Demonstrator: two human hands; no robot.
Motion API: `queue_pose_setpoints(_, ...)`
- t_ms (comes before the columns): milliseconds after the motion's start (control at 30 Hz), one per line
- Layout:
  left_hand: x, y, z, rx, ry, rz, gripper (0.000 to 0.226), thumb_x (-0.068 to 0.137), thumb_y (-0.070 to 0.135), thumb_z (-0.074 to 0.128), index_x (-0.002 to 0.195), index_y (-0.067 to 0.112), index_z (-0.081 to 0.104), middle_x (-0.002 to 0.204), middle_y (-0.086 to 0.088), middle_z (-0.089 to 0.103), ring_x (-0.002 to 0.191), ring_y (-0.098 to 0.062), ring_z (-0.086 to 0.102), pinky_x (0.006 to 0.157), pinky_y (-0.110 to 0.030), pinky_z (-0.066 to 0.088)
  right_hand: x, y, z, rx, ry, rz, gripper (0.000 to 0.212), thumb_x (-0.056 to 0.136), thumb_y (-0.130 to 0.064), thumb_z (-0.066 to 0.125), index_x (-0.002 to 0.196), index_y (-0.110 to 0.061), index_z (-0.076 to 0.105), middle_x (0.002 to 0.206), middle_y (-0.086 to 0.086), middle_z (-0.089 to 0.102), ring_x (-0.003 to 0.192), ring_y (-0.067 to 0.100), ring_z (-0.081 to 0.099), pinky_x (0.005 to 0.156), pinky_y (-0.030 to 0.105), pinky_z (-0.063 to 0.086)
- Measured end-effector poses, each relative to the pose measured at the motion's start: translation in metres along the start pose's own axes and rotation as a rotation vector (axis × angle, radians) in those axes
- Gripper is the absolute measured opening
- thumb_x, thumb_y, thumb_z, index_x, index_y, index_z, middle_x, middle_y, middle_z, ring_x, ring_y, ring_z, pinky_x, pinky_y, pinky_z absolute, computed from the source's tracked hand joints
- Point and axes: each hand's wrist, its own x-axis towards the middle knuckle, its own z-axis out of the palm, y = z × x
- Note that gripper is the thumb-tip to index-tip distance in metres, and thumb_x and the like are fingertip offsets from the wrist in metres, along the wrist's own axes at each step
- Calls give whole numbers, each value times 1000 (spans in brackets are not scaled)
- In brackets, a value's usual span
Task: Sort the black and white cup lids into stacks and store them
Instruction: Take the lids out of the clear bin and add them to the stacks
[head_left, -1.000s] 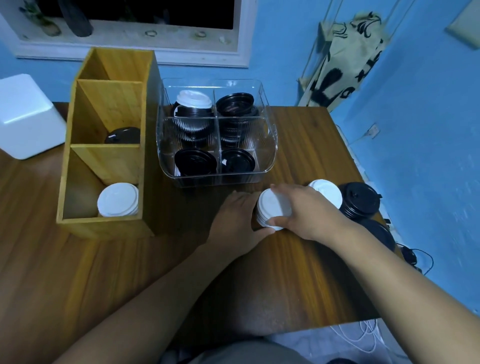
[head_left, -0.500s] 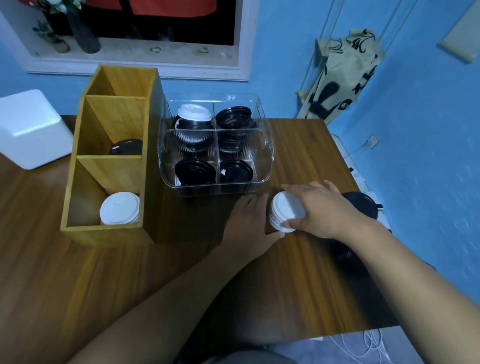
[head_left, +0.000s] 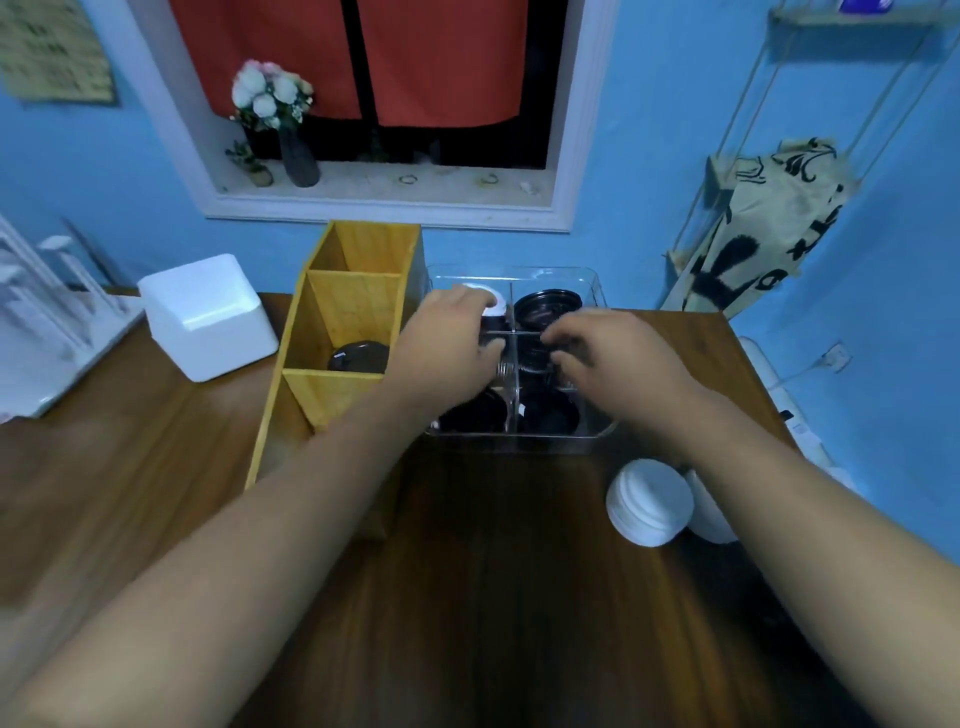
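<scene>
From the head view I watched both hands reach into the clear bin (head_left: 597, 291) at the back of the table (head_left: 493, 623). The left hand (head_left: 447, 343) had its grip curled round the white lid (head_left: 496, 302) in the far-left compartment, probably because it sat on black ones, though blur left me unsure how firmly. The right hand (head_left: 618, 358) hung bent-fingered beside the black lids (head_left: 548, 306); I could not tell whether its grip held anything. A white stack (head_left: 649, 501) lay on the dark wood by the right forearm. A wooden organiser (head_left: 358, 291) stood beside the bin, with blue walls (head_left: 675, 130) behind.
</scene>
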Motion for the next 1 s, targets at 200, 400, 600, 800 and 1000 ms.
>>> queue_pose_setpoints(200,80,-27,4,170,-184,-136,59,94,41,65,140,9,49,135,-17,56,124,-36,54,101,-42,44,77,27,11,-41,-57,156,36,90,-35,69,122,-19,63,121,9,59,111,29,57,90,36,45)
queue_pose_setpoints(400,109,-28,22,256,-354,-147,65,91,59,65,132,10,52,129,-14,59,118,-35,56,89,-41,47,104,36,25,-48,-234,202,52,86,-49,73,125,-17,63,120,8,66,113,28,57,89,33,47)
queue_pose_setpoints(600,115,-25,23,222,-371,-146,54,86,59,71,109,14,53,116,-10,62,95,-27,50,76,-36,42,111,38,29,-71,-174,180,46,86,-45,74,122,-17,65,115,5,67,110,27,58,79,31,42)
queue_pose_setpoints(800,110,-31,26,235,-290,-144,60,87,55,73,120,9,51,118,-13,61,97,-30,53,75,-36,42,87,37,23,-71,-37,146,48,86,-47,73,123,-19,63,118,7,66,111,28,58,88,35,46)
queue_pose_setpoints(1000,99,-27,9,194,-161,-128,62,88,52,72,122,5,49,120,-17,60,108,-35,58,75,-37,39,22,13,9,80,127,157,50,88,-50,70,129,-24,60,127,-4,61,114,18,56,96,32,47)
